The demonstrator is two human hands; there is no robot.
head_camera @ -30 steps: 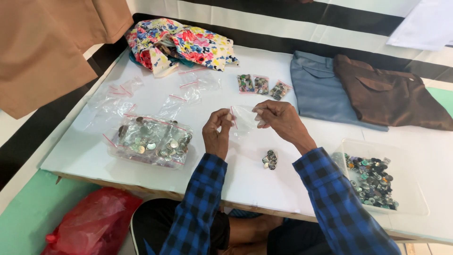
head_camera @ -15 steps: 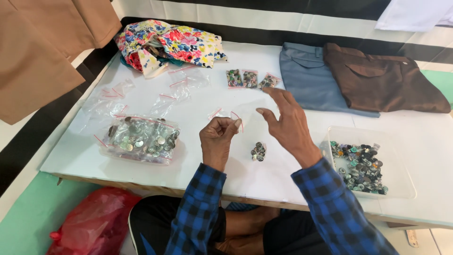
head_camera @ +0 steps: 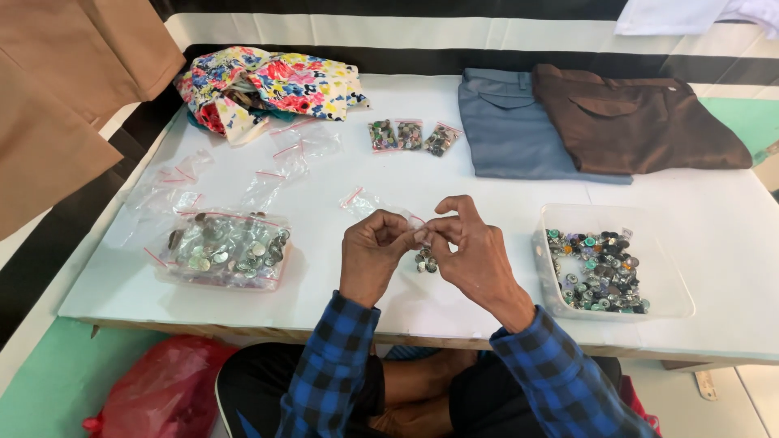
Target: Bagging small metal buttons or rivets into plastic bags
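- Both sleeves are blue-and-black check. The left hand [head_camera: 375, 253] and right hand [head_camera: 469, 248] meet at the near middle of the white worktop [head_camera: 454, 182], fingertips pinched together on the mouth of a small clear zip bag [head_camera: 375, 206] with a red strip, which trails away toward 11 o'clock.
- To do this pinch well, I judge each hand should keep thumb and forefinger on opposite lips of the bag, level and just above the surface, so nothing spills.
- Directly beneath the fingertips lies a small heap of buttons [head_camera: 424, 260] on the worktop.
- At 3 o'clock, a clear plastic tray [head_camera: 673, 296] holds loose buttons, dark, green and silvery, piled toward its near side.
- At 9 o'clock, a larger clear bag of buttons [head_camera: 223, 248] is full of shiny pale buttons.
- Beyond it, toward 10 o'clock, empty zip bags [head_camera: 280, 166] lie scattered.
- At 12 o'clock, three small filled bags [head_camera: 410, 135] sit side by side.
- Farthest: floral cloth [head_camera: 272, 85] at 11 o'clock, folded blue trousers [head_camera: 507, 130] and brown trousers [head_camera: 641, 118] at 1 o'clock.
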